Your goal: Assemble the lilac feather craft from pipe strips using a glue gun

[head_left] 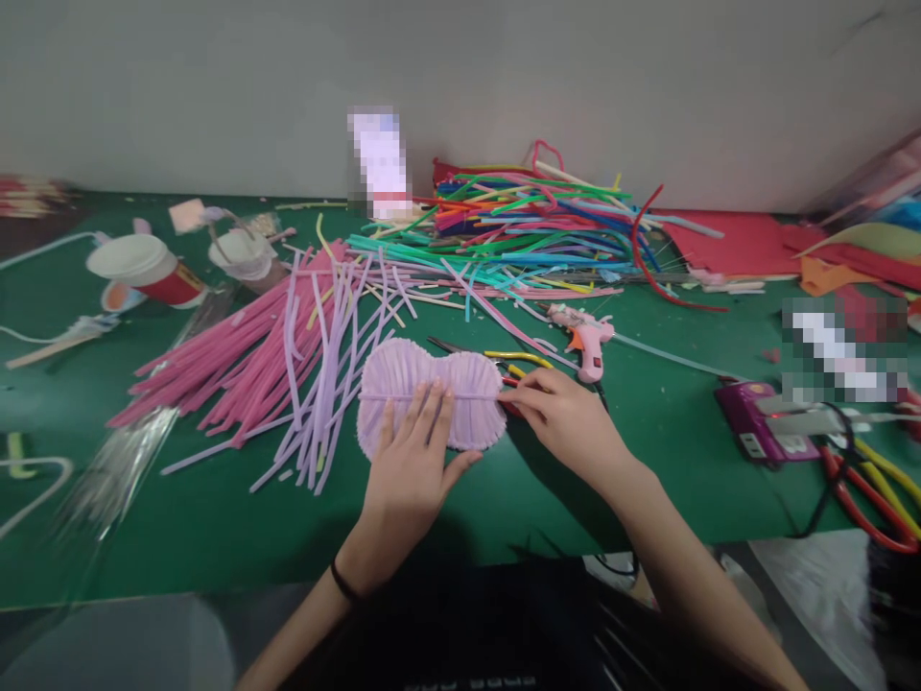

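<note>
A lilac piece made of fuzzy pipe cleaners (471, 374), with two rounded lobes, lies on the green table. Across its middle runs a single lilac pipe cleaner (381, 396). My left hand (413, 437) rests flat on the piece, fingers stretched over that strip. At the piece's right edge, my right hand (557, 408) pinches the end of the strip between thumb and fingers. Behind the right hand lie pliers with yellow and red handles (531, 359), partly hidden. A pink glue gun (586, 344) is just beyond them.
Pink pipe cleaners (237, 360) and loose lilac ones (323, 374) spread to the left. A multicoloured heap (504, 226) sits along the wall. Paper cups (148, 269) stand at far left. A purple power strip (763, 422) and more pliers (870, 494) lie on the right.
</note>
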The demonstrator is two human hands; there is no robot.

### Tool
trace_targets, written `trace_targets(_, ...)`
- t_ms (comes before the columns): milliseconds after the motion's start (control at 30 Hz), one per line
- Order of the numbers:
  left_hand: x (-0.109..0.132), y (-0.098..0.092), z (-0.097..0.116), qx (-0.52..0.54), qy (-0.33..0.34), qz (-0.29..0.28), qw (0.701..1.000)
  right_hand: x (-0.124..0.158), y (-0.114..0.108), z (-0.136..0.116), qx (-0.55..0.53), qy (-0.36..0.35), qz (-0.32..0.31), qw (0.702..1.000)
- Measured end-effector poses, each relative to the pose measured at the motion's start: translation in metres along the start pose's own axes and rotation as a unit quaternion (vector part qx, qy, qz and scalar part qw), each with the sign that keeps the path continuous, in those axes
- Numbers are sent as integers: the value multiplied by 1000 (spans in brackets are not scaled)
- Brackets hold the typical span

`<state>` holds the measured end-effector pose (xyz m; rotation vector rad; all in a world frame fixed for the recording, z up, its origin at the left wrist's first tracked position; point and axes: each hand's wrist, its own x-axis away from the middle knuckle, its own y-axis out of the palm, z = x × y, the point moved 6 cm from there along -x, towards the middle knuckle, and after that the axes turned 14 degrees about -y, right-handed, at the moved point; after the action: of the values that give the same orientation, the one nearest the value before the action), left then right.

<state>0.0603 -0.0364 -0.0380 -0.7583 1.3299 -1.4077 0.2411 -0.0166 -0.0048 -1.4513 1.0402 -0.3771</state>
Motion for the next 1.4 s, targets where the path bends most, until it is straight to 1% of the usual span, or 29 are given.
trace_targets(133,0,2,2,-5,-5,-1,1000,-2,-4,-7,43,-6,-1,999)
trace_targets(200,0,2,2,-1,-8,0,1000,-5,-5,-13,56,-7,11,998)
trace_targets(267,1,-2,0,11,0,4,1000,-9,-4,-20,50,-15,30,998)
trace_targets(367,-3,-20,-12,43,17,34,998,-19,1,-27,22,-31,47,998)
trace_targets(433,-11,-39,-29,62,1,88,994,-26,7,-26,-24,-36,43,998)
trace_targets(467,-17,-46,-37,67,-8,100,993,-30,10,-25,-52,-36,40,997)
trace_targets(533,-31,-50,-46,82,16,68,994,-38,16,-22,-96,-32,29,994)
trace_targets(633,-50,-45,-45,107,85,9,991,-47,25,-18,-108,-25,8,994)
trace_targets(733,-60,-37,-41,105,104,-7,989,-51,30,-18,-107,-24,6,994)
trace_targets(867,-62,-31,-38,104,107,-10,989,-52,33,-16,-119,-28,5,993)
trace_targets(1033,-62,-27,-43,129,74,6,989,-51,32,-16,-133,-47,30,990)
trace_targets(1167,-63,-25,-44,144,63,13,987,-49,32,-17,-127,-56,41,989)
trace_targets(1300,-64,-28,-46,186,68,8,980,-46,30,-18,-133,-54,48,989)
trace_targets(1400,-64,-33,-52,232,62,0,971,-46,27,-19,-145,-50,51,987)
